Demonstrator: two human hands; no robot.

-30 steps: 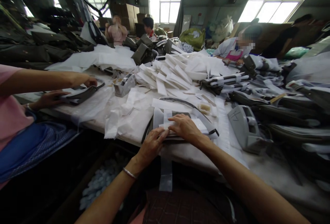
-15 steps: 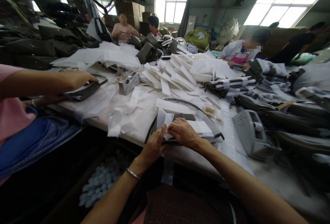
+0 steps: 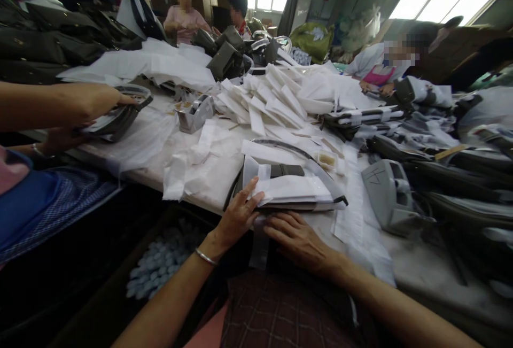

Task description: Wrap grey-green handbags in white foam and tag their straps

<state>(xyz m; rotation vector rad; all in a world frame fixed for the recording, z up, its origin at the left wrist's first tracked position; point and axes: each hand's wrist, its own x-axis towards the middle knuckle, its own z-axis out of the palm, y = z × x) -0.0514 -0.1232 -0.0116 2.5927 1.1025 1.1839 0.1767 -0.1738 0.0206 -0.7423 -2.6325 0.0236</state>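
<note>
A dark bag lies on its side at the table's front edge, its black-edged strap arching behind it. White foam sheet is wrapped around part of it. My left hand rests on the sheet's left end, fingers stretched out and pressing on it. Just below the bag, at the table edge, my right hand is apart from the sheet with its fingers extended. A translucent strip hangs from the edge between my hands; whether my right fingertips touch it is unclear.
Tape dispensers stand at right and left. A pile of white foam sheets lies behind the bag. Dark bags are stacked at right. A co-worker's hand handles another bag at left. Other people sit across the table.
My right hand has left the white sheet on the bag and moved down to the table edge, its fingers opening out. My left hand stays on the sheet. The co-worker's bag at left is tilted up.
</note>
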